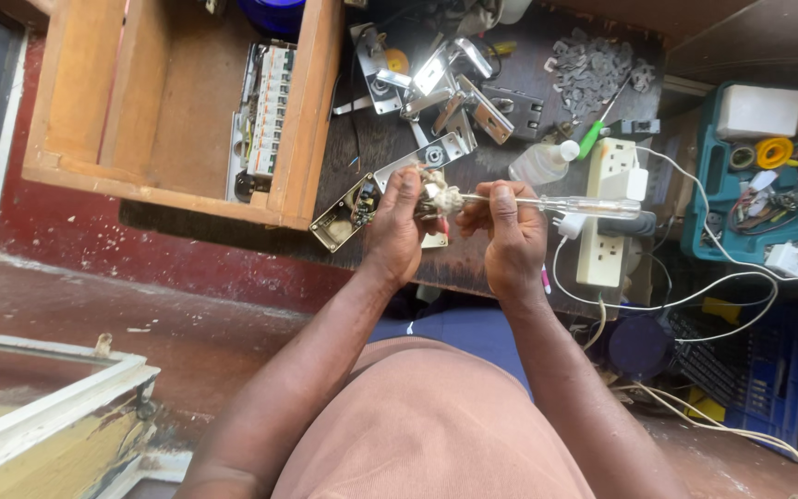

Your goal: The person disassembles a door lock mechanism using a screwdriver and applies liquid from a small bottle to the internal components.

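My left hand pinches a small pale electrical part over the dark workbench. My right hand grips a screwdriver with a clear handle, its metal shaft pointing left into the small part. Both hands meet just above the bench's near edge. Under my left hand lies an open metal box with a circuit board.
A wooden box holding a row of circuit breakers sits at the left. Metal door handles and lock plates, a pile of grey clips, a white power strip with cables, a green-handled screwdriver and a teal tool case surround the hands.
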